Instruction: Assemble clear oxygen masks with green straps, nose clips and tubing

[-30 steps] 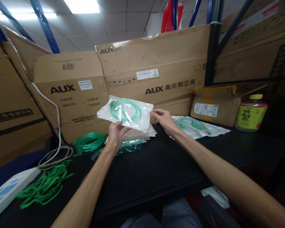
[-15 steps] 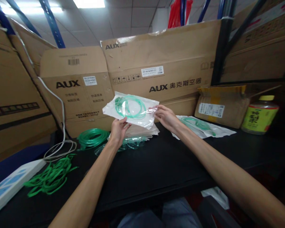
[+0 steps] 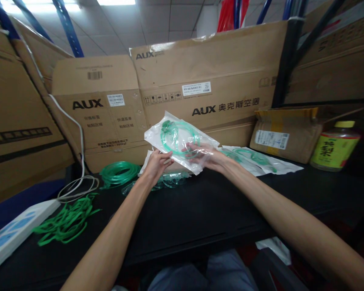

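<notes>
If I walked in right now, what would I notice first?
Probably the shiny packet of green tubing, held up in the middle by the left hand, with part of the right hand showing through its clear plastic. Next, the bright green tangle on the black table at the left, and the yellow-labelled jar at the far right.

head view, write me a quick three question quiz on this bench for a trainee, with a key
1. Which hand shows plainly through the clear front of the raised pouch: a) left, b) right, c) neither?
2. True or false: the bottle stands to the right of the small carton.
3. Fill in: the unwrapped coil of tubing on the black table is coloured ____.
Key: 1 b, the right hand; 2 true; 3 green.
</notes>
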Tool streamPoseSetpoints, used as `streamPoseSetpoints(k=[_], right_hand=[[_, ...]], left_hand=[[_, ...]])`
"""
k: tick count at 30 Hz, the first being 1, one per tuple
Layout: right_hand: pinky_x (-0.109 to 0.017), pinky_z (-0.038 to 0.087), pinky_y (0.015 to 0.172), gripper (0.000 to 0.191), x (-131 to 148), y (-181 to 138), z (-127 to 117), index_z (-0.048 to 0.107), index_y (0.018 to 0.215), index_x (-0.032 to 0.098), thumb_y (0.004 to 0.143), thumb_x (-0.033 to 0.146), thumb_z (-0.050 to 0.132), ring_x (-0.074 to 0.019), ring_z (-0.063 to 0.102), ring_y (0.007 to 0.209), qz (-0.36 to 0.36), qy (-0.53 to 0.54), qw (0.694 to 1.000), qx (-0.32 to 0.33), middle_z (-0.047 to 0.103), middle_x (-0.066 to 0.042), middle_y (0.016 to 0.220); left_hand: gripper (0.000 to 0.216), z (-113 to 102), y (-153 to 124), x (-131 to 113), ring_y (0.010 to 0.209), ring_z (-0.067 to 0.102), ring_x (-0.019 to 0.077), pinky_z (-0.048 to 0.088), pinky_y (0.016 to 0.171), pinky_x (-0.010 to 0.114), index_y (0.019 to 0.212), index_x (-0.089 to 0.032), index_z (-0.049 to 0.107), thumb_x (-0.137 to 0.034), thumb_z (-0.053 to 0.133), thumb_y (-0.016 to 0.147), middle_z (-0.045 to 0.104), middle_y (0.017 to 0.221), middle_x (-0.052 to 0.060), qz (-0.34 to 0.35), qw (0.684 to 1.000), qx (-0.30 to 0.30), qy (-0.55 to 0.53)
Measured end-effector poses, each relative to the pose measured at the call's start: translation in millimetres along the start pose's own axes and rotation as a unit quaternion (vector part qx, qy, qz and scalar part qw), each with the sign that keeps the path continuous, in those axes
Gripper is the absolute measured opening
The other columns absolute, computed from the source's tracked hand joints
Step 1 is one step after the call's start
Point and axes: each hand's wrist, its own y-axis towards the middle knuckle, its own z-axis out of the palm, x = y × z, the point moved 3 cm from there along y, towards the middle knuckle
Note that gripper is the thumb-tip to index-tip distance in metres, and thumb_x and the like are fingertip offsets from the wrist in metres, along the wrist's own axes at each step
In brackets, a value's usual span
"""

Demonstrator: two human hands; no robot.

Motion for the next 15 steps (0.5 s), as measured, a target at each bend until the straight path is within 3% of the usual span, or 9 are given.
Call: streamPoseSetpoints(k=[7, 15], right_hand=[[-0.026, 0.061, 0.057, 0.010, 9.7, -2.6, -6.1, 0.069, 0.081, 0.011, 0.091, 0.013, 0.068, -0.0162, 0.070, 0.065, -0.005, -0.044, 0.999, -0.010, 0.075, -0.010, 0.080], [-0.017, 0.051, 0.038, 0.014, 21.7, 0.9, -12.9, 0.064, 0.076, 0.011, 0.090, 0.008, 0.066, -0.0104, 0.061, 0.047, -0.020, -0.060, 0.996, -0.066, 0.069, -0.006, 0.066]], left_hand=[[0.014, -3.3, 2.6, -3.4, 0.077, 0.064, 0.0148, 0.056, 0.063, 0.022, 0.097, -0.013, 0.068, -0.023, 0.058, 0.095, 0.071, 0.101, 0.011, -0.008, 0.997, -0.074, -0.008], [0.018, -15.5, 7.0, -8.7, 0.064, 0.059, 0.0099, 0.054, 0.053, 0.015, 0.090, -0.014, 0.062, -0.016, 0.048, 0.100, 0.064, 0.083, 0.005, 0.015, 0.984, -0.173, -0.034]])
